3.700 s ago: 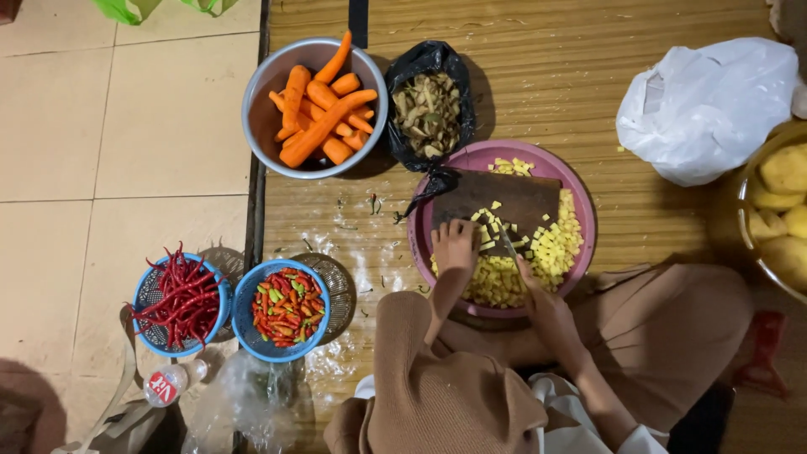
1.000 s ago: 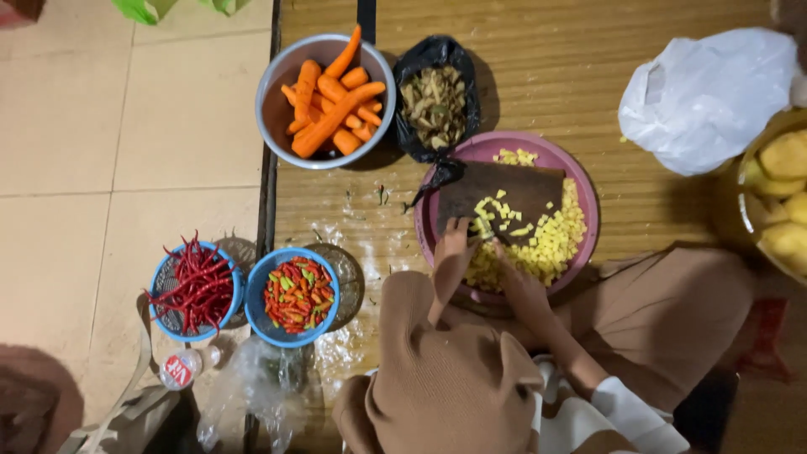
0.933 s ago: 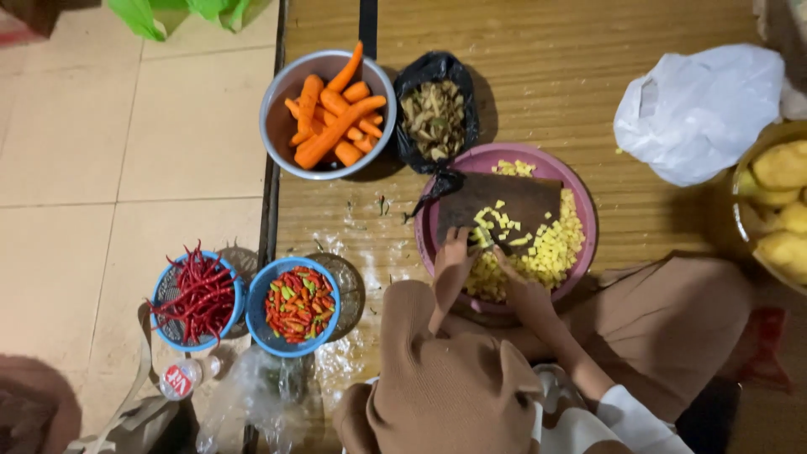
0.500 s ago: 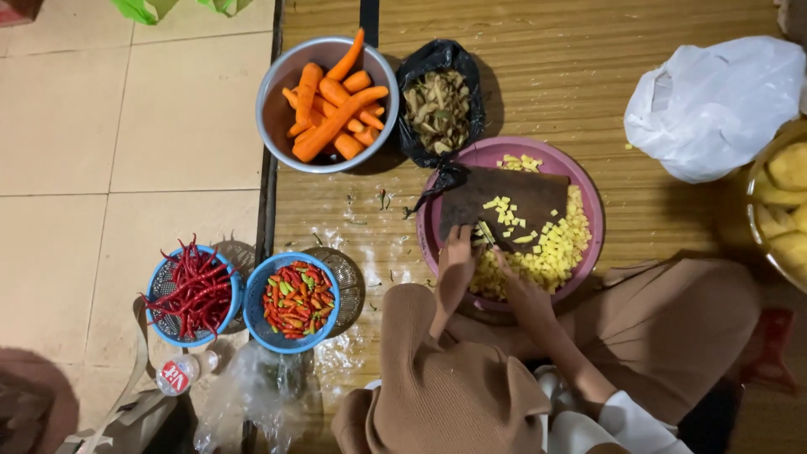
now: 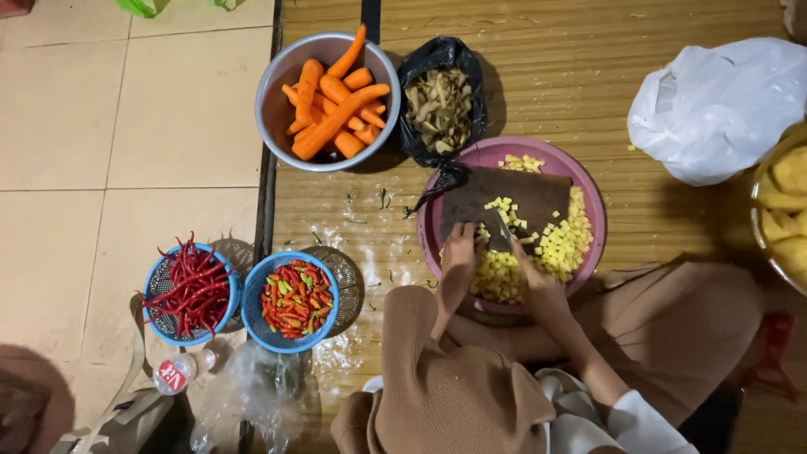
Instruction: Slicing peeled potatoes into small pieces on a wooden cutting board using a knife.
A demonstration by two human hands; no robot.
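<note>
From the head camera, the left hand (image 5: pixel 461 252) lies flat on the near left corner of the dark cutting board (image 5: pixel 513 202), fingers spread and pressing it down, as it did a moment ago. The right hand (image 5: pixel 538 282) holds a knife (image 5: pixel 503 229), fingers wrapped round its handle; the blade now sits over the small cubes on the board. More yellow diced pieces (image 5: pixel 559 244) lie heaped in the pink tray (image 5: pixel 593 202) than seconds earlier, so the chopping looks well along. The board rests inside that tray on the woven mat. Beyond stand a metal bowl of carrots (image 5: pixel 332 105) and a black bag of peelings (image 5: pixel 441 105).
</note>
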